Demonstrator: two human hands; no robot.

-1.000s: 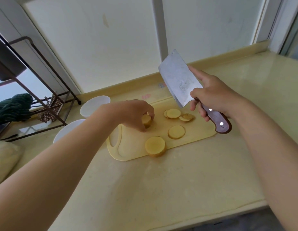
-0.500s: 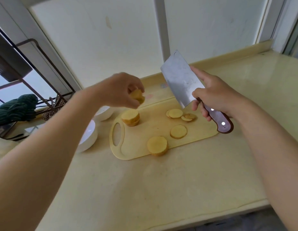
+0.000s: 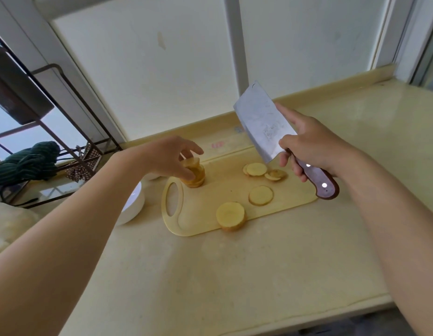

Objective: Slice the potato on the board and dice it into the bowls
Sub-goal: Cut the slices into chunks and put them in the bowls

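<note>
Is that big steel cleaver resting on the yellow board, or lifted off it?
Lifted. The right hand grips the wooden-handled steel cleaver with its blade tilted upward, clear of the pale yellow cutting board.

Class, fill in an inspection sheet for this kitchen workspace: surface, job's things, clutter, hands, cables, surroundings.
Surface: beige countertop, with the cutting board lying on it.
Job's things: stack of slices and loose slices on the board; white bowl left of it.
Clutter: nothing seen.
Hands: left hand grips the stack; right hand holds the cleaver above the board.
Cables: nothing seen.
Surroundings: metal rack with green cloth at left; window behind.
</note>
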